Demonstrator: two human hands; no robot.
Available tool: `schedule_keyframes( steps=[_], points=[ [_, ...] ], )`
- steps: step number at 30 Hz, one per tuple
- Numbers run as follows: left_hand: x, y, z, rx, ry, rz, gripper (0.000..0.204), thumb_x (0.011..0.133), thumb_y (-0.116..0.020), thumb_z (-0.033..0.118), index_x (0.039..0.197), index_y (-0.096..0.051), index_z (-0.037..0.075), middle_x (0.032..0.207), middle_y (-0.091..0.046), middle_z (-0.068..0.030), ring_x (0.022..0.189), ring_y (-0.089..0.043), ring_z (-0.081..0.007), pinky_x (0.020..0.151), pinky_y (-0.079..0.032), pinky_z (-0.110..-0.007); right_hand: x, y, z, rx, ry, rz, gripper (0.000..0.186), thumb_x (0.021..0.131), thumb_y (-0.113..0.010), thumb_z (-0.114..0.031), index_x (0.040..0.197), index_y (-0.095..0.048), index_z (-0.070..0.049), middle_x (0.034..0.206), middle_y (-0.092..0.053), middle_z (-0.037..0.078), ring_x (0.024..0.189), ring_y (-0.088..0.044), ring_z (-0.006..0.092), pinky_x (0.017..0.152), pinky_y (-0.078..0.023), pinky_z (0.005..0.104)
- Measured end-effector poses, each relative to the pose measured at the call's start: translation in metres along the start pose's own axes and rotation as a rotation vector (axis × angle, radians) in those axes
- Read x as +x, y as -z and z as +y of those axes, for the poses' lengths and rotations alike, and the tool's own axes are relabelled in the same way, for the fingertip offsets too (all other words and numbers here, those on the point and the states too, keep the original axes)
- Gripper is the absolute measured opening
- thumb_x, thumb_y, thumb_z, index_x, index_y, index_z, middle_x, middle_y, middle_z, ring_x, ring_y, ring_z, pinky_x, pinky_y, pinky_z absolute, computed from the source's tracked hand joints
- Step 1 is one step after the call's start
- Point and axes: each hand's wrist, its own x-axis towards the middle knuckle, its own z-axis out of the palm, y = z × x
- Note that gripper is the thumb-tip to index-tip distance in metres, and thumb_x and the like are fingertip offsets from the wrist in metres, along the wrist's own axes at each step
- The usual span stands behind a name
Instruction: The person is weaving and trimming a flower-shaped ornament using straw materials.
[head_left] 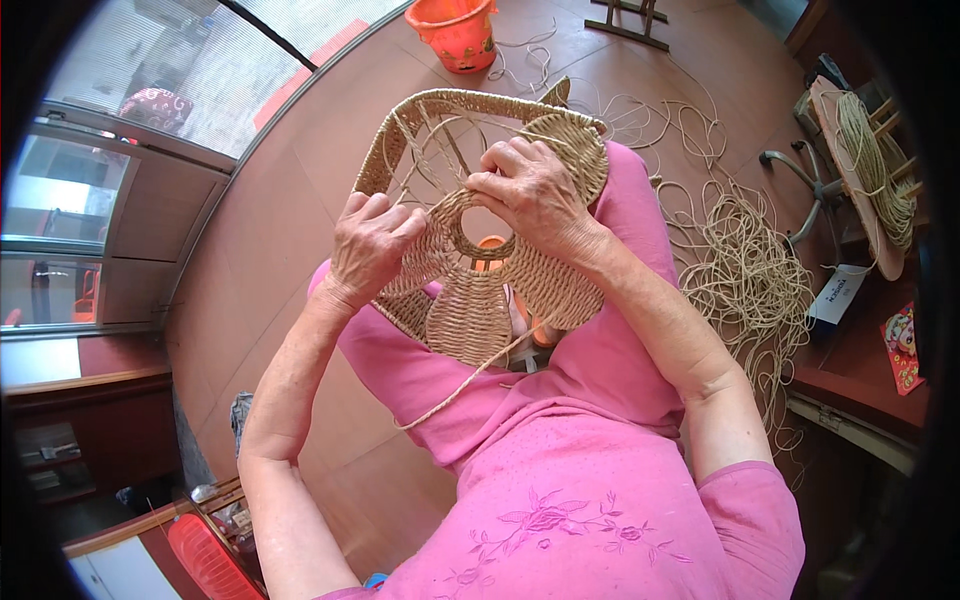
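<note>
A half-woven straw-coloured piece (pixel 465 310) rests across my pink-clad lap, with petal-like panels round an oval opening and a braided rim above spanned by loose strands. My left hand (pixel 372 245) is closed on the weave at the left of the opening, fingertips at the strands. My right hand (pixel 530 195) is closed on the weave just above the opening; what lies inside its fingers is partly hidden. A round woven panel (pixel 575 150) shows beyond my right hand. A loose cord (pixel 440 400) trails down over my left thigh.
A big tangled cord heap (pixel 745 280) lies on the right, near a chair base (pixel 810 195) and a board wound with cord (pixel 865 180). An orange bucket (pixel 450 40) and wooden stand (pixel 625 25) are ahead. Glazed doors and cabinets line the left; a red plastic item (pixel 200 555) is lower left.
</note>
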Motion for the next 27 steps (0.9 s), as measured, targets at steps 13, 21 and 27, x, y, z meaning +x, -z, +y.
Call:
schedule_keyframes(
  steps=[13,21,27],
  points=[
    [0.004,-0.007,0.011,-0.216,0.123,0.13,0.024,0.084,-0.067,0.011,0.106,-0.072,0.019,0.138,-0.052,-0.0119,0.12,-0.055,-0.0322,0.097,-0.045,-0.045,-0.009,0.048,0.035,-0.378,-0.183,0.095,0.013,0.082,-0.073,-0.022,0.085,-0.065,-0.012,0.082,-0.064,0.003,0.087,-0.063,0.0227,0.076,-0.047,0.0394],
    [0.026,-0.028,-0.001,-0.65,0.646,0.081,0.041,0.095,-0.053,0.002,0.134,-0.057,0.015,0.102,-0.07,-0.0118,0.084,-0.068,-0.0196,0.075,-0.056,-0.033,-0.061,0.122,0.027,-0.22,-0.266,0.052,0.01,0.086,-0.071,-0.018,0.085,-0.067,-0.009,0.078,-0.061,0.004,0.075,-0.063,0.0226,0.065,-0.05,0.036],
    [0.031,-0.019,0.002,-0.792,0.633,0.048,0.04,0.092,-0.059,-0.004,0.127,-0.063,0.013,0.088,-0.071,-0.0042,0.076,-0.065,-0.0066,0.069,-0.054,-0.025,-0.079,0.158,0.026,-0.172,-0.366,0.003,0.008,0.085,-0.072,-0.012,0.089,-0.069,-0.006,0.08,-0.065,0.006,0.074,-0.063,0.0226,0.065,-0.049,0.0354]
  ],
)
